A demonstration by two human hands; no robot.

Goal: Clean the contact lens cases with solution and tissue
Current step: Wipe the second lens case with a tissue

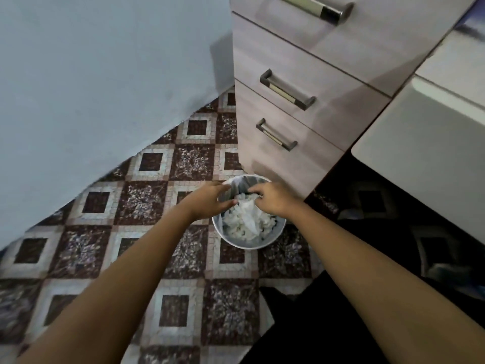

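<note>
A small round white waste bin (273,239) stands on the patterned floor beside a drawer cabinet. It holds a heap of crumpled white tissue (246,222). Both my hands reach over its rim. My left hand (210,200) hovers over the bin's left edge with fingers spread and relaxed. My right hand (273,199) is over the bin's right side, its fingers curled down onto the tissue; whether it pinches the tissue I cannot tell. No contact lens case or solution bottle is in view.
A beige cabinet (301,95) with several handled drawers rises just behind the bin. A white unit (420,153) juts out at the right. A pale blue wall (91,88) fills the left. Brown and white tiles (147,206) cover the floor; dark clothing shows at the bottom right.
</note>
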